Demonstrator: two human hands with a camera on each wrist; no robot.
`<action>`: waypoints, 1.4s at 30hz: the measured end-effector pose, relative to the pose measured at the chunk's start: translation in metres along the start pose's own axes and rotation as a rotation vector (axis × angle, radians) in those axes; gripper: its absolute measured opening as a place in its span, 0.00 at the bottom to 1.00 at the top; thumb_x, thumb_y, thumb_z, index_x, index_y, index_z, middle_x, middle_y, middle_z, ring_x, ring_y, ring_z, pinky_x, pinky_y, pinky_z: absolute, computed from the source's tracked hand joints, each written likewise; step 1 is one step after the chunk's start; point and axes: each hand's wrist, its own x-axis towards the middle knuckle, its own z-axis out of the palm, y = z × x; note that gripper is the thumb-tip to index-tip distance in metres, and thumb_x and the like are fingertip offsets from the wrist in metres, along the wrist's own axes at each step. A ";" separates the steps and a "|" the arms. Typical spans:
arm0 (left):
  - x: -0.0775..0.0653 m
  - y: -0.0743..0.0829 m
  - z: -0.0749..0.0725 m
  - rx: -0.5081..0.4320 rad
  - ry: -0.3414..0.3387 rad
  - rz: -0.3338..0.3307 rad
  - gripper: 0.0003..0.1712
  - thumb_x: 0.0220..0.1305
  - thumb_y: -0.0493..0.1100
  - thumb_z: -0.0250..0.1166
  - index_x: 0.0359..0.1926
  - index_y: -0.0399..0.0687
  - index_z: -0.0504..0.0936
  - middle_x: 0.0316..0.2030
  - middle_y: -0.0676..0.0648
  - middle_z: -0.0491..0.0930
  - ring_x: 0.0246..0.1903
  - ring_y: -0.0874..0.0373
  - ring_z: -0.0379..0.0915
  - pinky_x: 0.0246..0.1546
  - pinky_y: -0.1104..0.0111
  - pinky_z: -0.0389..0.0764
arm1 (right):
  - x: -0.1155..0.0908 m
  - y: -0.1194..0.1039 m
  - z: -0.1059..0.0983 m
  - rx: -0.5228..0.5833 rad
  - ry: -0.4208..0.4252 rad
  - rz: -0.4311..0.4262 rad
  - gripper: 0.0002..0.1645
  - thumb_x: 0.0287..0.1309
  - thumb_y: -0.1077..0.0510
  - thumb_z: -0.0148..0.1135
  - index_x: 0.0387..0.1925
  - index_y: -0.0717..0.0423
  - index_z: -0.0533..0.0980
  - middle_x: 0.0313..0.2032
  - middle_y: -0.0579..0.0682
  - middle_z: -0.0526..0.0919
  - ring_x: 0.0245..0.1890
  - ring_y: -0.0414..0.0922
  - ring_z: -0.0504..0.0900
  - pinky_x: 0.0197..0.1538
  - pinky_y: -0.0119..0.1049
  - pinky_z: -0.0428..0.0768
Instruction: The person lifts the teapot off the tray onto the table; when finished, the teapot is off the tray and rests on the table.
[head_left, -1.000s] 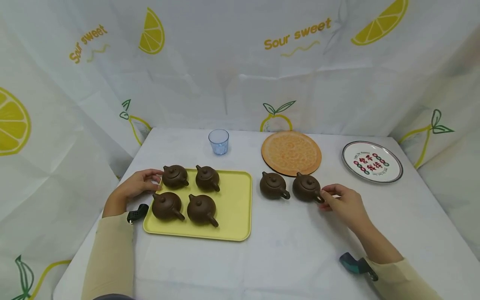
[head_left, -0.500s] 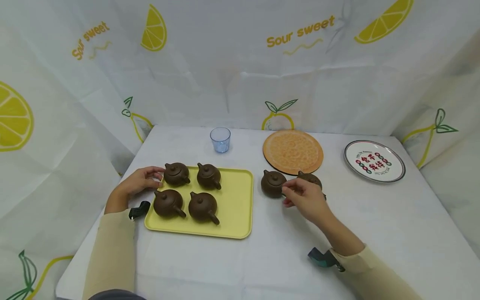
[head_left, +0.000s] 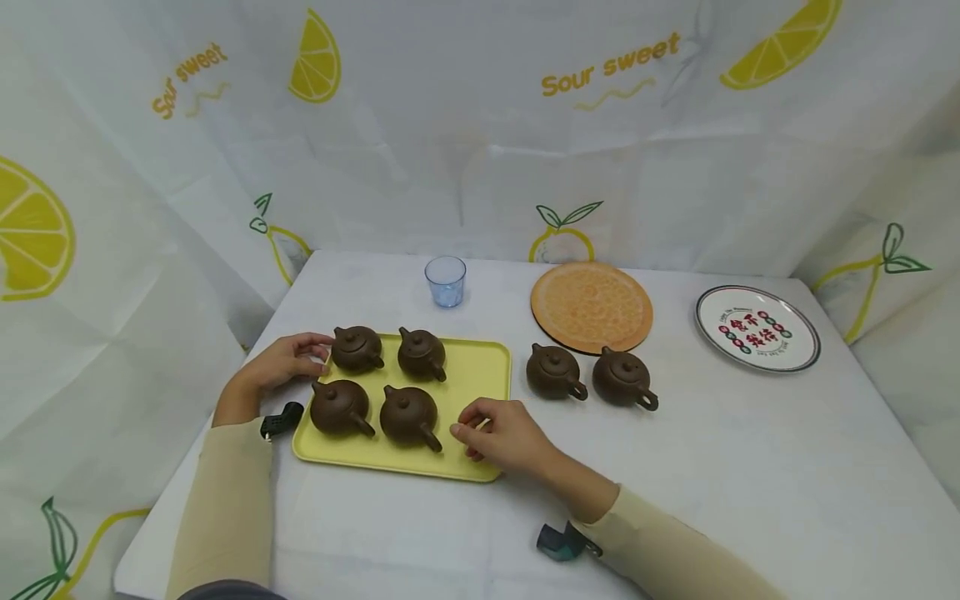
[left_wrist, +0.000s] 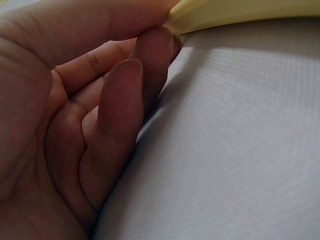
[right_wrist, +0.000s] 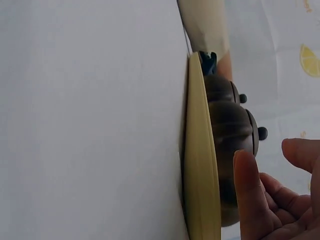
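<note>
Several brown clay teapots (head_left: 406, 417) sit in two rows on the left part of a yellow tray (head_left: 483, 375), their handles toward the front right. My left hand (head_left: 283, 362) pinches the tray's left rim between thumb and fingers; the left wrist view shows the fingertips (left_wrist: 155, 47) right at that yellow edge (left_wrist: 240, 15). Over the tray's front right part hovers my right hand (head_left: 506, 437), holding nothing, thumb and fingers apart and loosely bent. Two more teapots (head_left: 553, 372) (head_left: 624, 377) stand on the white cloth right of the tray.
Behind the tray is a clear blue glass (head_left: 446, 283). A round orange mat (head_left: 592, 307) lies behind the two right teapots, and a white plate with red lettering (head_left: 757, 327) is at the far right. A printed curtain (head_left: 465, 125) backs the table.
My right hand has left the handle of the rightmost teapot and moved left and toward me, past the other teapot to the tray. The left hand stays at the tray's rim.
</note>
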 end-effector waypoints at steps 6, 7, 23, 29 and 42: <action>0.000 0.002 0.001 0.014 -0.006 -0.025 0.34 0.55 0.35 0.71 0.62 0.33 0.70 0.40 0.43 0.76 0.36 0.62 0.73 0.36 0.74 0.75 | 0.007 -0.006 0.026 -0.125 -0.024 -0.008 0.15 0.53 0.43 0.71 0.28 0.49 0.78 0.19 0.40 0.80 0.19 0.38 0.80 0.24 0.33 0.75; 0.000 0.003 0.000 0.022 -0.004 -0.029 0.35 0.55 0.35 0.71 0.63 0.33 0.70 0.40 0.43 0.76 0.36 0.62 0.73 0.36 0.74 0.75 | 0.008 -0.007 0.028 -0.147 -0.021 -0.019 0.14 0.54 0.45 0.71 0.27 0.48 0.78 0.19 0.39 0.80 0.18 0.37 0.79 0.24 0.32 0.74; 0.000 0.002 -0.001 0.027 0.000 -0.019 0.34 0.56 0.35 0.71 0.64 0.33 0.69 0.41 0.43 0.77 0.36 0.63 0.72 0.35 0.73 0.75 | 0.013 -0.006 0.043 0.323 -0.071 0.113 0.06 0.61 0.65 0.63 0.36 0.66 0.75 0.25 0.58 0.82 0.21 0.45 0.81 0.28 0.39 0.82; -0.002 0.004 0.000 0.034 0.004 -0.041 0.35 0.55 0.36 0.71 0.63 0.34 0.70 0.42 0.42 0.76 0.35 0.62 0.73 0.35 0.73 0.75 | 0.012 -0.004 0.044 0.295 -0.064 0.114 0.10 0.60 0.61 0.66 0.31 0.64 0.74 0.23 0.57 0.82 0.22 0.47 0.83 0.29 0.39 0.83; -0.003 0.003 -0.001 0.036 0.000 -0.030 0.35 0.54 0.35 0.71 0.63 0.34 0.70 0.40 0.43 0.76 0.33 0.62 0.72 0.34 0.72 0.75 | 0.007 -0.008 0.028 0.224 0.004 0.110 0.17 0.52 0.55 0.74 0.27 0.61 0.74 0.19 0.53 0.82 0.20 0.48 0.83 0.25 0.39 0.81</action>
